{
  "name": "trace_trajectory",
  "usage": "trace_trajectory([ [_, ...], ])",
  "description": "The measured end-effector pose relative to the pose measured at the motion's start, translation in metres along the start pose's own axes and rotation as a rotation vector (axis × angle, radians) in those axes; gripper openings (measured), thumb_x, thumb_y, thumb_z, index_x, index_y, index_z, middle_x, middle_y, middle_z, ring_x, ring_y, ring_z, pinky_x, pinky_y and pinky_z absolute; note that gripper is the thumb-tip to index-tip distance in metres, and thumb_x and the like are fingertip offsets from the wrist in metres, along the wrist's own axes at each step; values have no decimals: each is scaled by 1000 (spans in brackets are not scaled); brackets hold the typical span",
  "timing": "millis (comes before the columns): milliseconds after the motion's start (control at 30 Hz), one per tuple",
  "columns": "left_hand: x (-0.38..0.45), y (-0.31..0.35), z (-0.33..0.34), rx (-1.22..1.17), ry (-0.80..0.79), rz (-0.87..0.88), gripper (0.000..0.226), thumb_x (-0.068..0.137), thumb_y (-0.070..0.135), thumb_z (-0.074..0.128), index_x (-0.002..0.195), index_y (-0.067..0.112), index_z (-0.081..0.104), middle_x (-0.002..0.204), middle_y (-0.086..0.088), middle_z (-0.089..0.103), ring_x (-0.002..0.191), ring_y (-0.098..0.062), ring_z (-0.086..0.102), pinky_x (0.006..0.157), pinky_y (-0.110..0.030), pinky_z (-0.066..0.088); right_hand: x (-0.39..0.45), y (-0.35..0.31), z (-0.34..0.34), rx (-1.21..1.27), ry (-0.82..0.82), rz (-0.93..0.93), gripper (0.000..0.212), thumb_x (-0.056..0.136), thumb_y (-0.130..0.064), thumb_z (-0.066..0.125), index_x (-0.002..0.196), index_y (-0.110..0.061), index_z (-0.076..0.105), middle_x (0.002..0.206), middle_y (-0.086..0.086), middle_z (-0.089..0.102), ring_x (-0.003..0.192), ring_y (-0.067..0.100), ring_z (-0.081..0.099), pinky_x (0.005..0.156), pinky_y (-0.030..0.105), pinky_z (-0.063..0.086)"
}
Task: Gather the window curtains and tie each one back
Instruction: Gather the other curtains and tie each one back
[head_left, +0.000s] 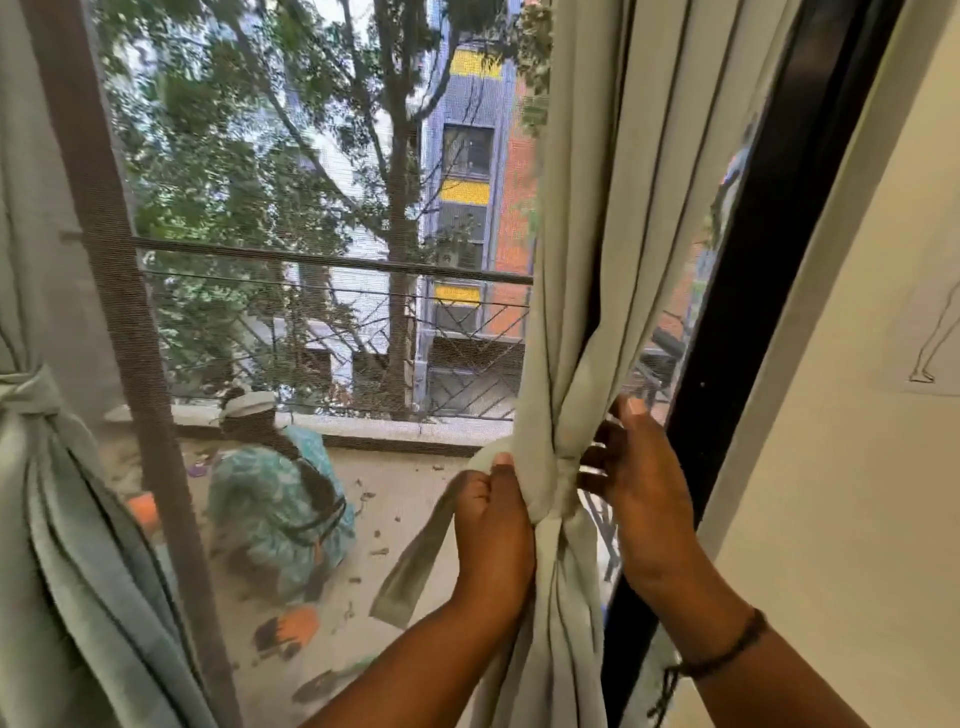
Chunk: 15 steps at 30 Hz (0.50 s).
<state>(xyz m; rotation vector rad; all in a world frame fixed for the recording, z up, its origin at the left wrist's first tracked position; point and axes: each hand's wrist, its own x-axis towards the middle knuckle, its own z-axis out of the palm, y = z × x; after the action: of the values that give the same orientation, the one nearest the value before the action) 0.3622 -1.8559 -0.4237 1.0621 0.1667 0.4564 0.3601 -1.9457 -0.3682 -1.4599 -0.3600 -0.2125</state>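
The right curtain, pale grey-green, hangs gathered into a narrow bunch beside the window's right edge. A fabric tie band of the same cloth wraps round it at hand height. My left hand grips the band's left part, and its loose end dangles down to the left. My right hand reaches behind the bunch from the right, fingers spread and touching the cloth at the band. The left curtain at the far left is gathered and knotted with its own tie.
A mesh screen with a brown upright frame covers the window. The black window frame and a cream wall stand close on the right. Outside, a person in blue-green clothes crouches on a balcony with a railing.
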Motion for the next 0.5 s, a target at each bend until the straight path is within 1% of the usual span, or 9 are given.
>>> trace_trajectory([
  [33, 2, -2, 1, 19, -25, 3, 23, 97, 32, 48, 86, 15, 59, 82, -4, 69, 81, -20, 67, 75, -37, 54, -7, -1, 4, -84, -24, -52, 53, 72, -67, 59, 111, -31, 55, 96, -12, 70, 82, 5, 67, 65, 18, 53],
  [67, 2, -4, 2, 48, -59, 14, 23, 97, 34, 47, 91, 17, 61, 86, -3, 70, 86, -21, 67, 80, -40, 54, -10, -2, 12, -188, -25, -80, 69, 61, -69, 68, 117, -35, 49, 105, -16, 66, 93, 1, 65, 74, 17, 53],
  [100, 0, -4, 4, 73, -93, 16, 24, 97, 35, 46, 95, 17, 62, 89, -3, 71, 89, -21, 68, 83, -41, 54, -9, -1, 18, -321, 17, -95, 75, 59, -63, 75, 122, -34, 46, 112, -16, 62, 100, 1, 62, 82, 19, 52],
  [167, -4, -8, 5, 38, -130, 21, 28, 98, 34, 47, 102, 11, 62, 93, -8, 72, 90, -22, 70, 82, -41, 56, 2, 5, 19, -460, 197, -65, 64, 70, -39, 79, 126, -25, 51, 114, -7, 64, 104, 10, 63, 89, 28, 52],
  [233, -5, -7, 4, -21, -81, 44, 27, 98, 28, 46, 99, 7, 63, 90, -10, 71, 83, -16, 70, 73, -29, 57, 10, 7, 17, -446, 279, -22, 46, 80, -25, 70, 123, -18, 58, 110, -1, 68, 102, 17, 65, 88, 33, 53],
  [267, -4, -3, 2, -60, -47, 41, 26, 98, 25, 46, 96, 6, 63, 87, -9, 71, 77, -13, 69, 67, -24, 56, 11, 7, 18, -458, 287, -8, 43, 81, -23, 67, 123, -16, 58, 109, 0, 68, 101, 19, 65, 86, 33, 53],
  [333, 1, 1, -2, -156, -25, 28, 25, 98, 23, 46, 95, 7, 65, 84, -9, 72, 75, -15, 69, 64, -25, 56, 9, 6, 19, -502, 286, 9, 41, 83, -23, 63, 123, -18, 56, 108, 0, 67, 98, 20, 64, 82, 32, 53],
  [433, 7, 5, -6, -227, 0, -18, 22, 97, 21, 49, 91, 10, 67, 84, -9, 73, 82, -25, 69, 72, -34, 56, 8, 2, 20, -573, 288, 17, 42, 84, -26, 59, 124, -19, 49, 108, 2, 63, 95, 23, 62, 75, 28, 48],
  [500, 7, 5, -5, -288, 7, -68, 22, 96, 18, 50, 87, 10, 68, 83, -12, 72, 83, -29, 68, 78, -40, 54, 9, -1, 20, -634, 282, 37, 45, 85, -28, 57, 126, -18, 45, 111, 4, 63, 96, 27, 62, 79, 34, 52],
])
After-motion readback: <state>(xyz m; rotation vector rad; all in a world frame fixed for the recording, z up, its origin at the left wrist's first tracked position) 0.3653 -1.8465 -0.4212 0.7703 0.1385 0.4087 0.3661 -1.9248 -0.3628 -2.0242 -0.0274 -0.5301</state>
